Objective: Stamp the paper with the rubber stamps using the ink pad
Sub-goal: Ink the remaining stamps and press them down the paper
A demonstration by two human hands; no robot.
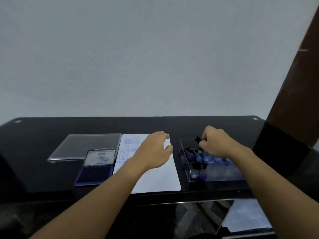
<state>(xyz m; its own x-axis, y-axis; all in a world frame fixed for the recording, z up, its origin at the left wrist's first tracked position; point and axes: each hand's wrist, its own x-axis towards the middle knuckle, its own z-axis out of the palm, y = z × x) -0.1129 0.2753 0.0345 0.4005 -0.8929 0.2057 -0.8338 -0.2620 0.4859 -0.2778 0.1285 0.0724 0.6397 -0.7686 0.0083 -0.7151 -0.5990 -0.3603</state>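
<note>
A white sheet of paper (160,176) lies in the middle of the black table, with several blue stamp prints down its left side. My left hand (155,150) rests on the sheet, fingers relaxed and spread toward its far right corner. To the left lies the ink pad (95,175), lid raised, dark blue pad exposed. On the right stands a clear plastic box (214,175) holding several rubber stamps with blue and purple ends. My right hand (215,142) hovers over the box's far side and pinches a small black stamp (198,139) between its fingertips.
A clear plastic lid (82,145) lies flat at the back left, behind the ink pad. The black table (43,169) ends at a grey wall. More papers (246,216) lie below the table's front edge on the right. A brown post (293,94) rises at the far right.
</note>
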